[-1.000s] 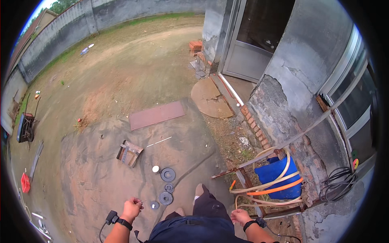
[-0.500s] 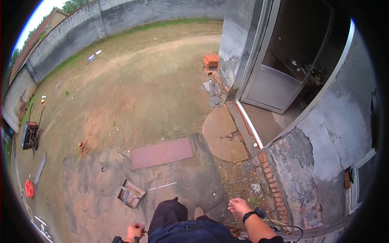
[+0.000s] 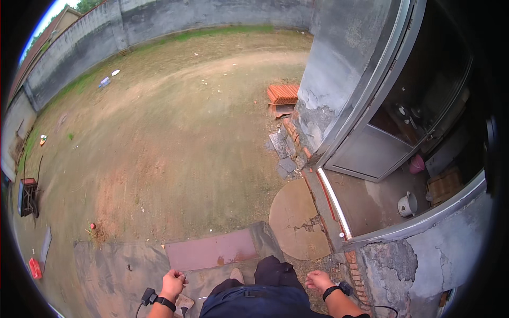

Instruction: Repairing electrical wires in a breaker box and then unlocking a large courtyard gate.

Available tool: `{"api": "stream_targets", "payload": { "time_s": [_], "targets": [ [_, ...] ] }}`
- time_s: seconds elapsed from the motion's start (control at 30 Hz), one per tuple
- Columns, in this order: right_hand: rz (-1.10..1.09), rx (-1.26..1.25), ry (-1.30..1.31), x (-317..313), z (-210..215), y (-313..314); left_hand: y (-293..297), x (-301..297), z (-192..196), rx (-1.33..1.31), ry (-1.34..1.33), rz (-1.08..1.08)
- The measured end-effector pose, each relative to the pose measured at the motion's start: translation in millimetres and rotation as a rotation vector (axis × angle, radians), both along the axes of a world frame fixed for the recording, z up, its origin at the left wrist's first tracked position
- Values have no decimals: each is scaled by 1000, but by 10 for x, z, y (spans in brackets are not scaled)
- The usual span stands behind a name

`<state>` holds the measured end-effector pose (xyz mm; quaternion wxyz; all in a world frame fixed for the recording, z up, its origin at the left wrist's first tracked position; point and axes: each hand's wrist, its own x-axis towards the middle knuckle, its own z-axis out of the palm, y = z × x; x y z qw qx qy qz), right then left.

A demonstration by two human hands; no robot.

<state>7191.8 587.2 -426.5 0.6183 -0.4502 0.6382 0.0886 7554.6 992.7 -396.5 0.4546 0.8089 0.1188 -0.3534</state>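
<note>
1. The reddish-brown board (image 3: 212, 249) is lying flat on a dark ground sheet (image 3: 122, 265), probably weighing it down.
2. The left hand (image 3: 173, 284) is hanging on the near side of the board, toward its left end. Its fingers are curling almost closed; whether they are gripping something small, one cannot tell.
3. The right hand (image 3: 319, 281) is hovering to the right of the board, half curled; whether it is holding anything, one cannot tell.
4. The brown box (image 3: 184, 303), partly hidden, is sitting nearer the wearer than the board, just beside the left hand.
5. The cracked slab (image 3: 298, 220) is lying right of the board, before an open door (image 3: 366, 153), presumably serving as a step.
6. Both hands are flanking the body, apparently for balance.
7. No brand, label or writing is showing legibly.
</note>
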Motion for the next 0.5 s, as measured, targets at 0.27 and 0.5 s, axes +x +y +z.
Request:
{"api": "stream_targets", "payload": {
  "time_s": [0.27,0.5],
  "targets": [
    [61,37,5,1878,-525,-1779,-1569,1788,-58,7,-67,41],
    [118,-40,-167,4150,-221,-3281,-2204,2584,-53,103,-12,241]
  ]
}}
